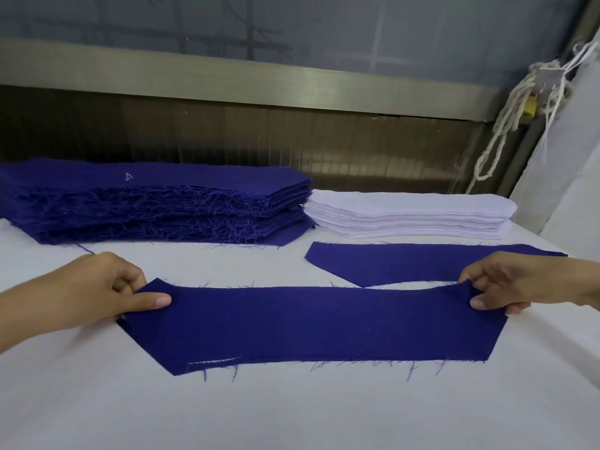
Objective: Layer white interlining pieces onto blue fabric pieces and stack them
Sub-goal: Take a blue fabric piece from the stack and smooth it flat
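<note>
A long blue fabric piece (311,324) lies stretched across the white table in front of me. My left hand (107,290) pinches its left end and my right hand (513,285) pinches its right end. A thin strip of white shows under its lower left edge. A second blue piece (415,263) lies flat just behind it, on the right. At the back left stands a tall stack of blue fabric pieces (146,199). Beside that, at the back right, is a stack of white interlining pieces (409,214).
The white table surface (292,410) reaches to the near edge. A brown panel and metal rail (259,82) run along the back. White cords (506,125) hang at the upper right beside a white cloth-covered surface (565,177).
</note>
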Available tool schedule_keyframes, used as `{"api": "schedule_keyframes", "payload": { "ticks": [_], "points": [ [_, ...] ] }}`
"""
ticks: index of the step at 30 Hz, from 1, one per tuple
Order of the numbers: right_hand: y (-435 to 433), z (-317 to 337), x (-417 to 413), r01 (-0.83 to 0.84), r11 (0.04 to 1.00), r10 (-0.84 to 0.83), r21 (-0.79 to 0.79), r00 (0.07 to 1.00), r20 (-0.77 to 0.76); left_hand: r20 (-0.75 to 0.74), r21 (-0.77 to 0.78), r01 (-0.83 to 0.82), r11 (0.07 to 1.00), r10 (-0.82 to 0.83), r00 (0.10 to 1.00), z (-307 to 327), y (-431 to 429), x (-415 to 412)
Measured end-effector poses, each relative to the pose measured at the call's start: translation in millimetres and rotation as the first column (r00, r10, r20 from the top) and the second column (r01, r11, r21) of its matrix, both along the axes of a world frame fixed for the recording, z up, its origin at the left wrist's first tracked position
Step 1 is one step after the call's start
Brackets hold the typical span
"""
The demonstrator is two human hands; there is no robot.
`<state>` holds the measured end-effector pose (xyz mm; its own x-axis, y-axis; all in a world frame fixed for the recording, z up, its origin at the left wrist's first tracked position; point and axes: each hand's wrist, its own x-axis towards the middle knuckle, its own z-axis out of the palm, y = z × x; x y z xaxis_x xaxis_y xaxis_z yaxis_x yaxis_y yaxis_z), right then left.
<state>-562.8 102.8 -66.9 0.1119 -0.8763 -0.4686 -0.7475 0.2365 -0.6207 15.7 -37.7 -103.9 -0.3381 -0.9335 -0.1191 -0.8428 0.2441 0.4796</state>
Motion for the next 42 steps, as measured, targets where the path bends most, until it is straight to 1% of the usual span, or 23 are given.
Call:
{"api": "schedule_keyframes", "payload": {
  "ticks": [12, 22, 34, 39, 42],
  "points": [
    [-9, -13, -20, 0.011, 1.0, -0.011, -0.008, 1.0, 0.017, -0.075, 0.125, 0.063, 0.99, -0.054, 0.996, 4, -7, 10],
    [-18, -25, -39, 0.028, 0.999, -0.029, 0.026, 0.998, 0.061, -0.09, 0.137, 0.116, 0.984, -0.104, 0.991, 2, -9, 10],
    [-25, -34, -50, 0.031, 0.999, -0.033, 0.04, 0.999, 0.029, -0.141, 0.173, 0.179, 0.969, -0.155, 0.978, 7, -7, 12],
    [-27, -35, -49, 0.031, 0.998, -0.033, 0.055, 0.999, 0.037, -0.11, 0.167, 0.172, 0.971, -0.154, 0.982, 10, 0, 8],
    [-28, -36, -48, 0.027, 0.998, -0.03, 0.053, 0.999, 0.041, -0.057, 0.121, 0.159, 0.98, -0.153, 0.987, 12, 4, 4]
  ]
}}
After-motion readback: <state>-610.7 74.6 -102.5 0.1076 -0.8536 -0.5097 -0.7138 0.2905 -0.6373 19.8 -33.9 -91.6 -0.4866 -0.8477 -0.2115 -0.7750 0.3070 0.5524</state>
